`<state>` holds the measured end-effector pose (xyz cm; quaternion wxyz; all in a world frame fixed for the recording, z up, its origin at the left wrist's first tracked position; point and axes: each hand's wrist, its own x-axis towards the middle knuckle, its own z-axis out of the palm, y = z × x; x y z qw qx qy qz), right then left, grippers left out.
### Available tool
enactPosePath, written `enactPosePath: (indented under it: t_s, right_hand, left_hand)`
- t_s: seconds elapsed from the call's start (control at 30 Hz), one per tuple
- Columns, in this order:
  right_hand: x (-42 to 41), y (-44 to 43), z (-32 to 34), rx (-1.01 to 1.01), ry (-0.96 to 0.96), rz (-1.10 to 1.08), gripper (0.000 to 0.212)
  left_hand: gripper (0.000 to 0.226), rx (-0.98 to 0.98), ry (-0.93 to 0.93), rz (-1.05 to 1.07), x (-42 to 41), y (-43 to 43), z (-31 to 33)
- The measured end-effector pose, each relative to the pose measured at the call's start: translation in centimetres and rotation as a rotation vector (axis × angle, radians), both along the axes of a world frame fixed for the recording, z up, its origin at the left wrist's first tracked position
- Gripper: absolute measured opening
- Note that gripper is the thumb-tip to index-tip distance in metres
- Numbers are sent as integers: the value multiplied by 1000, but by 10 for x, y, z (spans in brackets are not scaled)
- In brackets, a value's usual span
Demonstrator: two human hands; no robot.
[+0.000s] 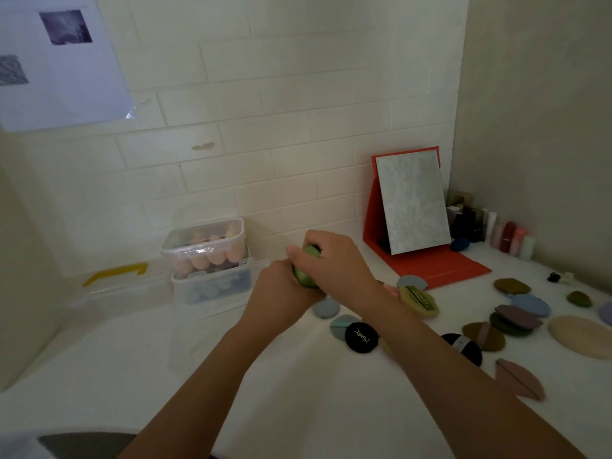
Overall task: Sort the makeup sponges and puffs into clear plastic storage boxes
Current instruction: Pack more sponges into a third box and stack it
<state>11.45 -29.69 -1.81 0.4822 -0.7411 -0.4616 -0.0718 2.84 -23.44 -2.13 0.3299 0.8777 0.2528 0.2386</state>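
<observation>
Both hands clasp a green sponge (306,271) beside stacked clear boxes.
Top box (203,243): peach sponges; lower box (215,286): blue ones; fingers (298,251) pressed around the sponge.

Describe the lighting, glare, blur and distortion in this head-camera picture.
Head view: dim, soft light with a greenish-grey cast; a glare patch on the lid of the upper clear box; wide-angle bending curves the wall tiles and table edge; both hands, left hand and right hand, on the green sponge, look slightly soft; the bottles at far right are murky.
</observation>
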Motion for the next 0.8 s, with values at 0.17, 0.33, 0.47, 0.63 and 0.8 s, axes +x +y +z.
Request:
enactPosePath:
  t_s: [0.17,0.33,0.47,0.63,0.8]
  right_hand:
    - [2,8,-14,12,114,12,38]
    - [7,8,-20,100,216,44,35]
    - [18,2,-8,170,283,102,31]
    - [48,-11,-3,80,376,-4,48]
    - [76,-21,-12,-85,351,-169,38]
  left_hand:
    - [25,-118,102,-89,2,13,-8]
    - [20,-287,150,-289,1,22,-8]
    - [22,-232,114,-293,15,30,0]
    - [25,97,210,-134,46,56,10]
    - [32,481,545,-110,74,73,-4]
